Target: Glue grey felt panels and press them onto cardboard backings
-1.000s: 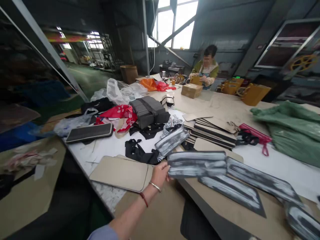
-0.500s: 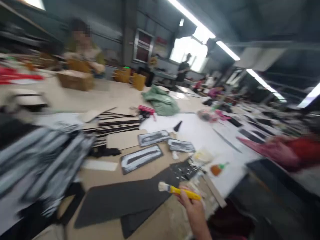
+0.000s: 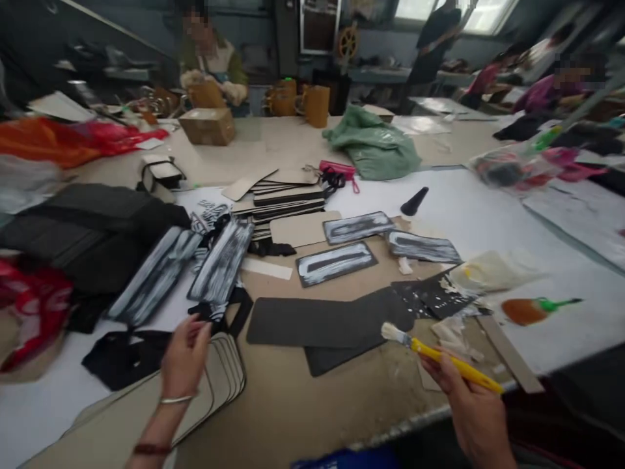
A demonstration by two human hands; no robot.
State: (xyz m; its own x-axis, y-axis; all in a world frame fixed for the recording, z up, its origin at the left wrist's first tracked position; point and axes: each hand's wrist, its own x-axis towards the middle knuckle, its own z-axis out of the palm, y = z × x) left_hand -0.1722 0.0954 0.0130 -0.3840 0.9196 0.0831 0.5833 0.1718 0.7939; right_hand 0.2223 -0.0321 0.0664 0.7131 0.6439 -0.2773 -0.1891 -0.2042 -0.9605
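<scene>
In my right hand [image 3: 473,404] is a paintbrush [image 3: 430,352] with a yellow handle and pale bristles; the fingers close round the handle. Its bristles point left, over or beside dark grey panels [image 3: 322,322] on brown board. My left hand [image 3: 185,358], fingers loosely bent and apart, seems to hold nothing. It hovers by black straps [image 3: 127,355] and a stack of beige, dark-edged panels [image 3: 224,378]. Two strips smeared with white [image 3: 219,260] lie just beyond it. Smaller dark pieces coated with white [image 3: 336,262] rest past the grey panels.
A clear plastic bag or tub with pale paste [image 3: 493,270] and an orange bottle with green nozzle [image 3: 525,311] stand at right. Beige boards [image 3: 288,195] are stacked mid-table, near a green bag [image 3: 375,143]. A person [image 3: 209,58] sits across the table behind a cardboard box [image 3: 208,126].
The view has tilted down and swung left, with less blur. My left hand has come into view at lower left. My right hand still grips the paintbrush.
</scene>
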